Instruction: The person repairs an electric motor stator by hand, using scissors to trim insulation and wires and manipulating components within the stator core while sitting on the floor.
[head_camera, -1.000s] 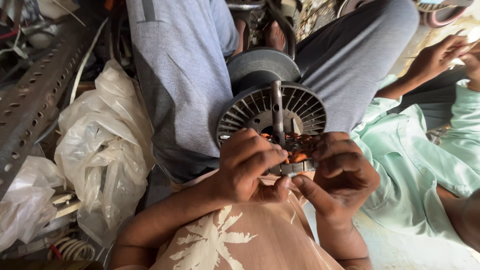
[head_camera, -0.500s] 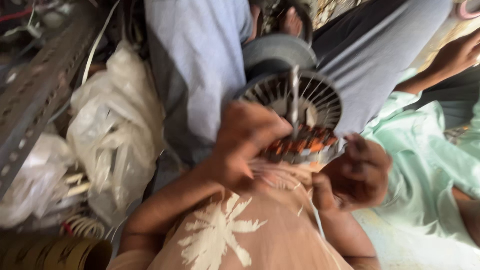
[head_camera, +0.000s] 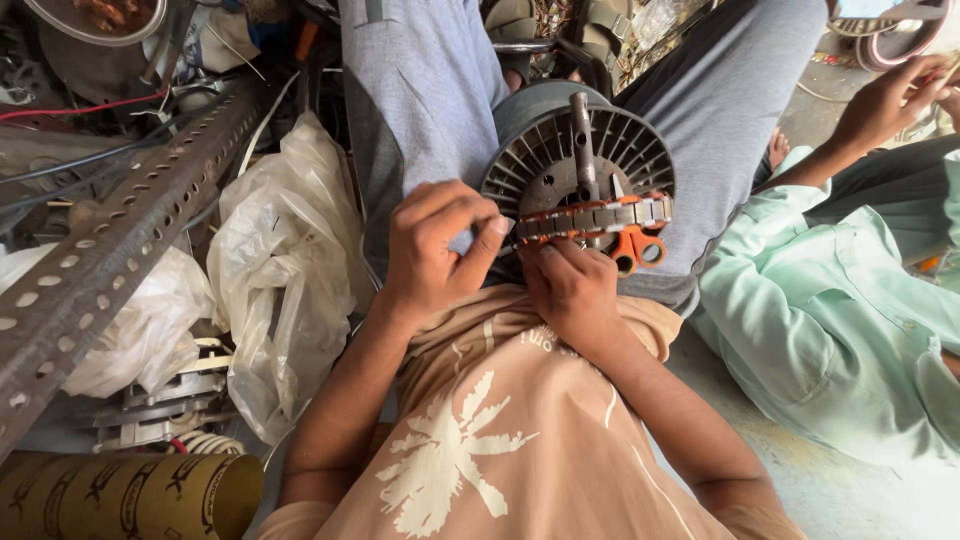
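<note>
A person in grey trousers (head_camera: 420, 90) sits across the top of the view, legs spread, and a second person in a pale green shirt (head_camera: 830, 320) sits at the right with a hand (head_camera: 885, 100) raised near the upper corner. A long perforated metal angle bar (head_camera: 120, 240) slants across the left side, with crumpled white plastic bags (head_camera: 285, 260) beside it and a brown cardboard tube (head_camera: 120, 495) at the lower left.

In the middle, between the grey legs, rests a round finned motor rotor (head_camera: 575, 160) with a steel shaft (head_camera: 582, 130) standing up from its centre. Across its lower front lies a curved laminated stator piece (head_camera: 595, 217) wound with copper wire. The left hand (head_camera: 435, 245) is curled narrow, thumb and fingers pinching at the left end of that piece. The right hand (head_camera: 570, 285) sits just below, fingers closed against its underside. A pair of orange-handled scissors (head_camera: 637, 247) pokes out just right of the right hand.
</note>
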